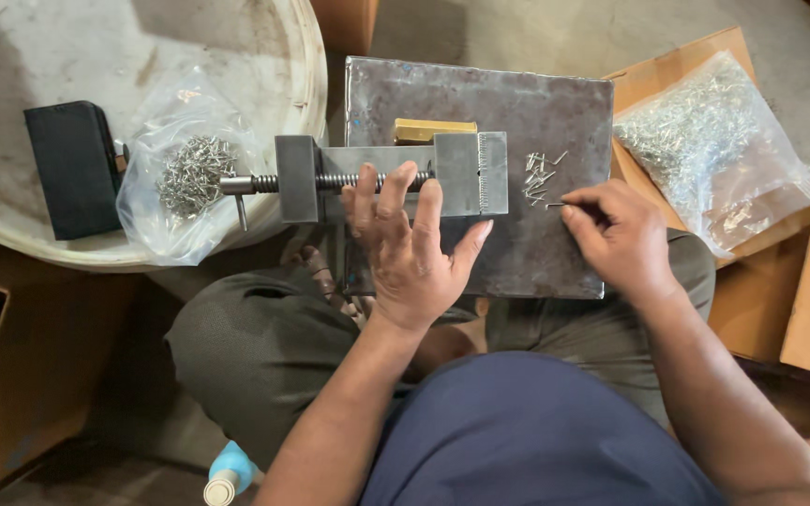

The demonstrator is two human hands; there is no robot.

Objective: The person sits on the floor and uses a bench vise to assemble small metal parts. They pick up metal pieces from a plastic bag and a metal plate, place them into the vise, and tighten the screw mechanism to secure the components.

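The left hand (412, 245) lies spread, fingers flat on the grey steel vise (382, 176). At 3 o'clock, the right hand (619, 234) pinches 1 thin pin (555, 204) on the scuffed metal plate (536, 103), below loose pins (538, 175).

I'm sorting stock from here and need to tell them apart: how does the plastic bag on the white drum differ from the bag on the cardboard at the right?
The bag on the white drum holds only a small clump of metal pins; the bag on the cardboard is far fuller. The drum bag looks slack and crumpled, the cardboard bag spread flatter. The drum bag lies beside a black box. Both are clear plastic holding small silvery pins.
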